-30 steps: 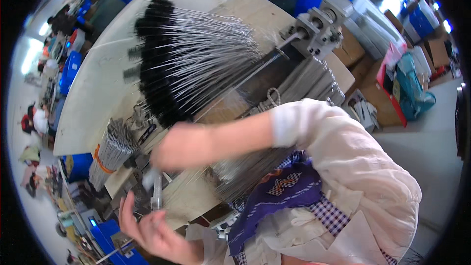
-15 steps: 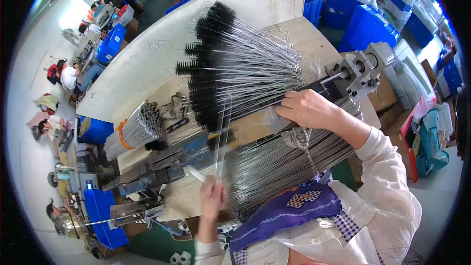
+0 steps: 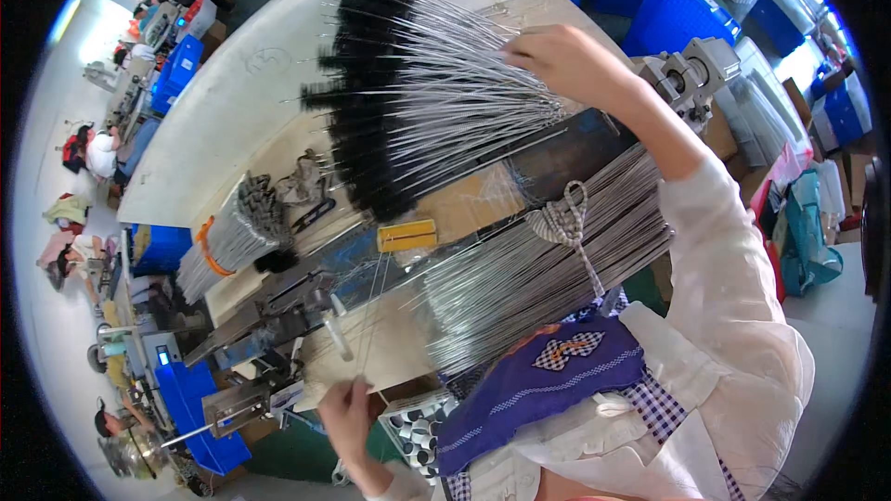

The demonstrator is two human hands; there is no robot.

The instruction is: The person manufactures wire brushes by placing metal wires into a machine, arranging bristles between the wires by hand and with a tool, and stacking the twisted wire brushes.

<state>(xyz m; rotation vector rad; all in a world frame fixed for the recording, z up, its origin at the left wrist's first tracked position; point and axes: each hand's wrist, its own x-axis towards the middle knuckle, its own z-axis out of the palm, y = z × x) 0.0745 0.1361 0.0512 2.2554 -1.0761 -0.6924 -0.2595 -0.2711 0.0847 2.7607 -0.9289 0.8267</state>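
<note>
Progress, in my judgement: well under way, not finished. The brushes [image 3: 367, 134] heaped on the far side of the table [image 3: 371, 353] pass for completed pieces, a good number of them. A thick bundle of bare wires [image 3: 520, 292] lies on the near side with no bristle on it; I count that as outstanding.

Condition of the brushes: heads black, dense and packed together to the left, a few poking out beyond the rest; stems bright, thin and straight, fanned out and converging to the right, where the ends crowd together. No damage that I can make out from here.

Right hand [image 3: 580, 65]: over the stem ends at the far right of the heap, fingers bent and close together. Whether they grip a stem I cannot tell.

Left hand [image 3: 348, 417]: at the near left edge of the table, thumb and fingertips drawn together, apparently on a pair of thin strands [image 3: 374, 301] that run up to the yellow block [image 3: 408, 236]. The white handle [image 3: 338, 336] beside it is free of the hand.

Also noted: a checked tie [image 3: 561, 223] on the bare wires; an orange band [image 3: 212, 246] around a separate bundle [image 3: 246, 241] at the left; a metal spindle block [image 3: 696, 79] at the right, partly hidden by the arm.
</note>
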